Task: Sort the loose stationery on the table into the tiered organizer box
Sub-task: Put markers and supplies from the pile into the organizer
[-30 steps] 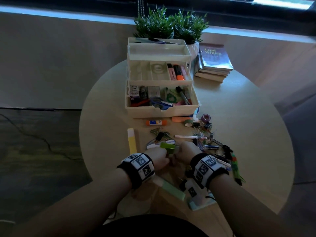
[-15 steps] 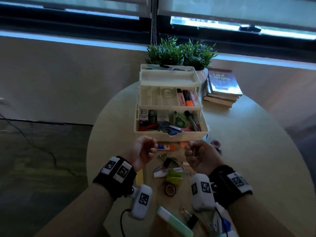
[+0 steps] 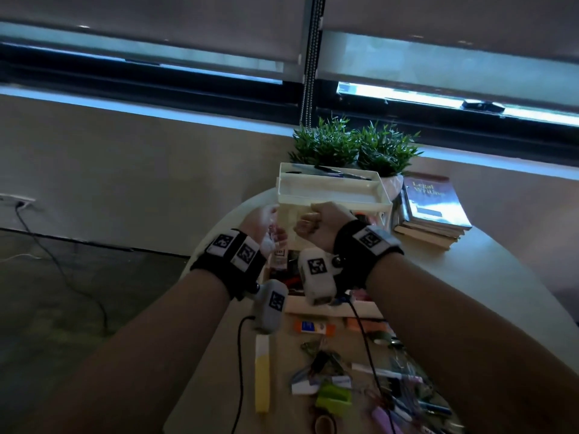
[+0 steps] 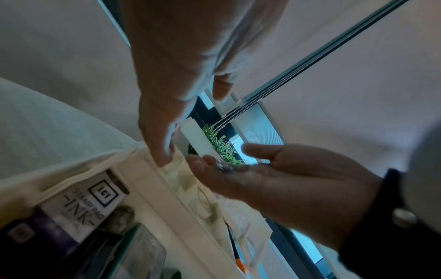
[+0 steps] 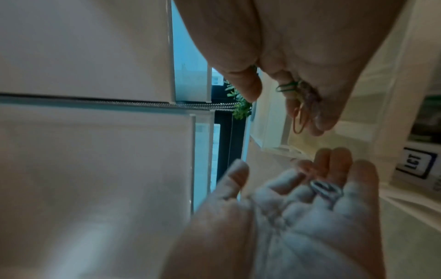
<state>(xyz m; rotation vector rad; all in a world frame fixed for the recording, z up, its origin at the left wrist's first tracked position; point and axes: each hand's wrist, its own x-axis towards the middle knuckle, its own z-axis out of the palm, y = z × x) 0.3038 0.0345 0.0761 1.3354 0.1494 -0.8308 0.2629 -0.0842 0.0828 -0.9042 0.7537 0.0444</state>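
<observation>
The cream tiered organizer box [image 3: 332,192] stands open at the back of the round table. Both hands hover side by side over its middle tier [image 5: 274,132]. My left hand [image 3: 261,222] is palm up with relaxed fingers, and silver paper clips [image 5: 326,190] lie loose on them. My right hand [image 3: 319,222] is curled like a fist. Its fingers [image 5: 307,105] hold coloured paper clips [image 5: 287,86], green and red. A stamp pad ink box [image 4: 83,213] sits in the bottom tier.
Loose stationery lies on the table below my arms: a glue stick [image 3: 313,327], a yellow and white strip [image 3: 262,380], binder clips [image 3: 319,361], a green block [image 3: 332,399], a tape roll [image 3: 324,424]. Stacked books [image 3: 432,211] and potted plants [image 3: 351,148] flank the box.
Both hands left the pile near the table's front, rose and moved forward to the organizer's middle tier. The left hand has uncurled to palm up. The head view tilted upward.
</observation>
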